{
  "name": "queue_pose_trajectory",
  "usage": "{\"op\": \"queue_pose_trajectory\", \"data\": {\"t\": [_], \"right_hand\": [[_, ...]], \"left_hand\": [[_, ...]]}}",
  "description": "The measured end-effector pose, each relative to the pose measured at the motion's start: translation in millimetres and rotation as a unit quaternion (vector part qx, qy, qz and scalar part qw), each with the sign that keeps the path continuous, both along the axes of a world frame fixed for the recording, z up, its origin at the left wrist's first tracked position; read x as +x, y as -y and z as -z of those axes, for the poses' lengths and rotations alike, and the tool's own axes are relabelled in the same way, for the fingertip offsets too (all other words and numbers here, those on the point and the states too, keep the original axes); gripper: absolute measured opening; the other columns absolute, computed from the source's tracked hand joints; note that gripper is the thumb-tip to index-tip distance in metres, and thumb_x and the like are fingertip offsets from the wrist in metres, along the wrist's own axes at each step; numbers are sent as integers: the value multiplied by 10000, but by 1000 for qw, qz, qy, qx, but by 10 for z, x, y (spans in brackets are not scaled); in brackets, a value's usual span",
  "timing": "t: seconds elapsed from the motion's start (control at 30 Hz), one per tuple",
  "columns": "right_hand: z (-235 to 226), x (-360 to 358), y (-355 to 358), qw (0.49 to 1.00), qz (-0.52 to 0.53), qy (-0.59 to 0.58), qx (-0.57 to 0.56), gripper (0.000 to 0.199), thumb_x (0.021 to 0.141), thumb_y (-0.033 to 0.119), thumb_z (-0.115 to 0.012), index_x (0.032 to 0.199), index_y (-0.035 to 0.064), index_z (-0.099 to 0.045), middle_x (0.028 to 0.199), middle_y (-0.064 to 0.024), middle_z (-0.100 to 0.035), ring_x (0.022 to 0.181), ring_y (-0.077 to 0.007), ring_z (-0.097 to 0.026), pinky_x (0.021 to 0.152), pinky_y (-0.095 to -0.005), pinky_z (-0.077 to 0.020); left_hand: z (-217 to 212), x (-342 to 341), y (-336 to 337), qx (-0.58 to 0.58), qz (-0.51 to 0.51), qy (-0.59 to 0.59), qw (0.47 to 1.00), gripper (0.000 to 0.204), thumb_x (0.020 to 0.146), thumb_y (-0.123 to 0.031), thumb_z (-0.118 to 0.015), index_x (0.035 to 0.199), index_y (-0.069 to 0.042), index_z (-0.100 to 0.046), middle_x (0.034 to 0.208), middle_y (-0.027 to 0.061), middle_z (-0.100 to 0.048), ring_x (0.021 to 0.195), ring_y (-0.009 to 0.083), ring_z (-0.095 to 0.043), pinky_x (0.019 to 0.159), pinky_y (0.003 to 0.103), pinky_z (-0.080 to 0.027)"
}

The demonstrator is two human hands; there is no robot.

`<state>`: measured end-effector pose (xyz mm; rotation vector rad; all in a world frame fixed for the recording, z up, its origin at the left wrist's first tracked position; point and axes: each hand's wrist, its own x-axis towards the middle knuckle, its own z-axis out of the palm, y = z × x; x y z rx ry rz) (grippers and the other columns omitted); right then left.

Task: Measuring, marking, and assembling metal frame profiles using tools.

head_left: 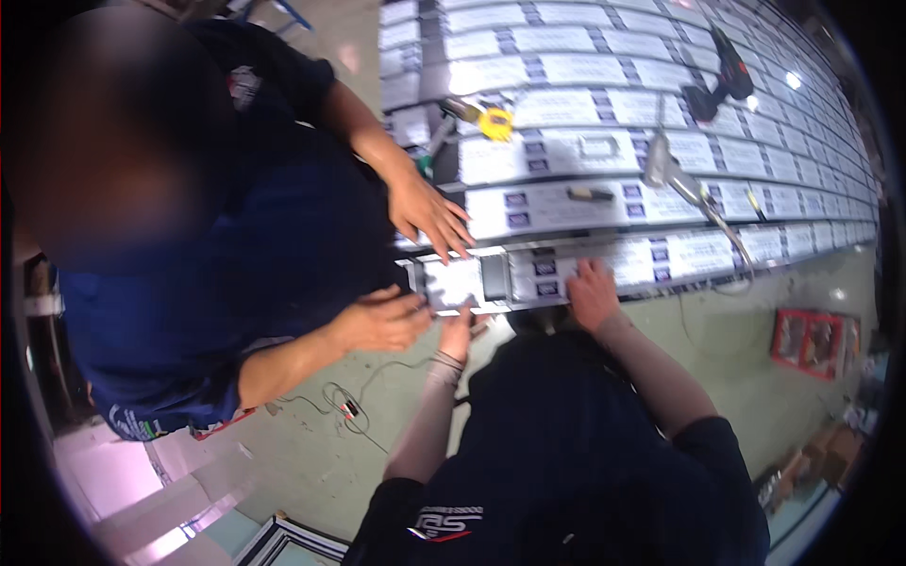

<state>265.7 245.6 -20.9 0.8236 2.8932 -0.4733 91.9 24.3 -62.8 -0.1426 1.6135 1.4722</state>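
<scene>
A light metal frame [512, 279] lies at the near left corner of the workbench, over the end of a long white-filmed profile [634, 264]. My left hand [456, 338] grips the frame's near edge from below, its fingers partly hidden. My right hand [594, 296] is closed over the near edge of the long profile, fingers curled. A co-worker on the left lays one hand [429, 215] at the frame's far edge. Their other hand [382, 321] hovers by its left end, fingers loosely bent.
Rows of filmed profiles cover the bench. On them lie a yellow tape measure [495, 124], a black cordless drill [722, 87], a grey corded tool [668, 168] and a dark marker-like piece [591, 194]. A cable [347, 409] trails on the floor; a red crate [809, 343] stands right.
</scene>
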Motion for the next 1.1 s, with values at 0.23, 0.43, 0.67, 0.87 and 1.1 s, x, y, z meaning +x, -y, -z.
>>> {"op": "queue_pose_trajectory", "data": {"t": [0.23,0.43,0.67,0.87,1.1], "right_hand": [[-58,47,54,999,10,53,9,129,740,150,-674,852,85,-680,1154,-158,-510,1186,-376,-436,960,-650,-385],[-25,97,59,999,2,44,24,141,736,150,-676,864,92,-692,1149,-149,-517,1184,-368,-441,958,-641,-393],[44,47,-15,998,-8,68,13,229,674,207,-745,875,107,-701,1141,-127,-530,1157,-347,-453,900,-546,-441],[-89,-55,-18,998,-18,50,36,218,662,184,-758,848,99,-683,1091,-97,-527,1119,-314,-471,864,-521,-467],[-35,-6,-11,996,-32,81,30,235,694,248,-774,850,97,-684,1065,-93,-514,1070,-305,-516,857,-548,-469]], "left_hand": [[69,110,-28,-10,-45,79,996,339,946,-280,-594,1219,-88,-529,1069,45,-617,875,200,-670,733,379,-555],[136,197,-69,-33,-67,49,996,349,953,-267,-553,1199,-20,-538,1014,84,-647,906,218,-682,765,348,-546],[182,152,-155,16,-88,-44,995,157,950,-144,-534,932,6,-578,776,86,-628,628,172,-619,510,287,-484],[34,96,-158,-15,-85,11,996,361,938,-274,-539,1134,28,-566,933,123,-657,817,212,-682,691,311,-550],[113,172,-90,-10,-80,27,996,382,944,-295,-545,1206,-16,-544,1015,84,-650,885,195,-683,703,306,-538]]}}
